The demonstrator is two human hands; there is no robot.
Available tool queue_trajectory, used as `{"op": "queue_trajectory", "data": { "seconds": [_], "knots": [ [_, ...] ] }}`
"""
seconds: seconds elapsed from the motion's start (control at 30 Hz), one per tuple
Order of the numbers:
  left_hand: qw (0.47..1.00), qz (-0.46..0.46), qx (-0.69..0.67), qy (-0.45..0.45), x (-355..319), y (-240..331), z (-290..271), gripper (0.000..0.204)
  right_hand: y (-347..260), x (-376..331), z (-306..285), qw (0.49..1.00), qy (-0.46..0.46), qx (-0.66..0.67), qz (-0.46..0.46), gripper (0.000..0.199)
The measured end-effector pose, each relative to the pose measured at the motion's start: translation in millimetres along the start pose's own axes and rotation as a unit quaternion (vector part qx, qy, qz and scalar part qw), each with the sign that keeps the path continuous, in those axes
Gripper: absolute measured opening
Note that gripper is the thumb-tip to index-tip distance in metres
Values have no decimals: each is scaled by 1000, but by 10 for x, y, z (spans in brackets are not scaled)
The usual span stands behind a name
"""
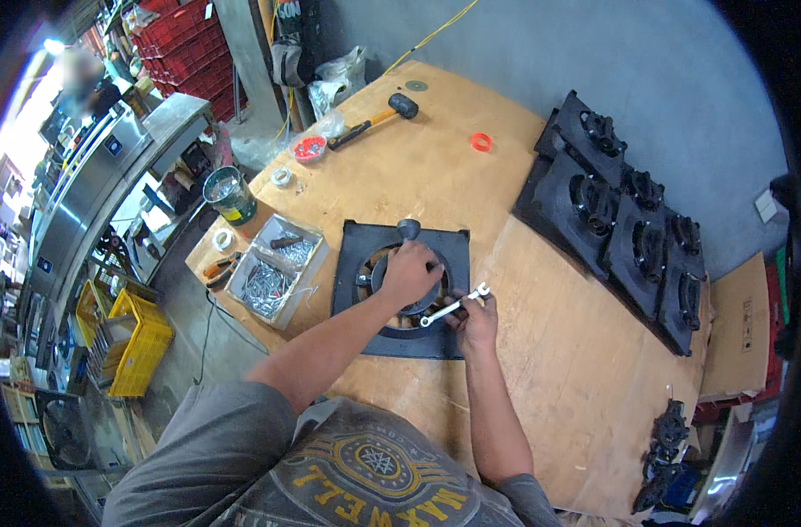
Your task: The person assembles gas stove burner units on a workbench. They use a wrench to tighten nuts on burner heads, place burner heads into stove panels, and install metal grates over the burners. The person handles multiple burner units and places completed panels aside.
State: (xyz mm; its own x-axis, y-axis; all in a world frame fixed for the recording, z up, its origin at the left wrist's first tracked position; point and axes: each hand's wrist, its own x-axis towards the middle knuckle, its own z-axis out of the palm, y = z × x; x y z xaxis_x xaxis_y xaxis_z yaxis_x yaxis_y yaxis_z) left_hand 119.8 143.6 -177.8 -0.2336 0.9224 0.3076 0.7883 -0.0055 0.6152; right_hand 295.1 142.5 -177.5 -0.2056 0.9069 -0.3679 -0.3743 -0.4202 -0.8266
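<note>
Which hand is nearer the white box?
Left. The left hand is over the black plate, right of the white box; the right hand is farther right, holding the wrench.

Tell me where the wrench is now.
In the head view, the silver wrench is just right of centre, in the grip of the right hand, at the right edge of the black square plate.

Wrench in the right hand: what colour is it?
The wrench is shiny silver; the head view shows it best.
</note>
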Motion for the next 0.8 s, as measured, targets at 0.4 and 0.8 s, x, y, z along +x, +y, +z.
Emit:
{"op": "queue_trajectory", "data": {
  "seconds": [0.4,0.8],
  "knots": [
    [927,118,177,-310,-235,119,-516,81,84,237,-119,988,24,-150,0,48],
    [924,86,191,-321,-197,164,-418,85,-580,267,-21,408,-292,-822,-270,45]
  ]
}}
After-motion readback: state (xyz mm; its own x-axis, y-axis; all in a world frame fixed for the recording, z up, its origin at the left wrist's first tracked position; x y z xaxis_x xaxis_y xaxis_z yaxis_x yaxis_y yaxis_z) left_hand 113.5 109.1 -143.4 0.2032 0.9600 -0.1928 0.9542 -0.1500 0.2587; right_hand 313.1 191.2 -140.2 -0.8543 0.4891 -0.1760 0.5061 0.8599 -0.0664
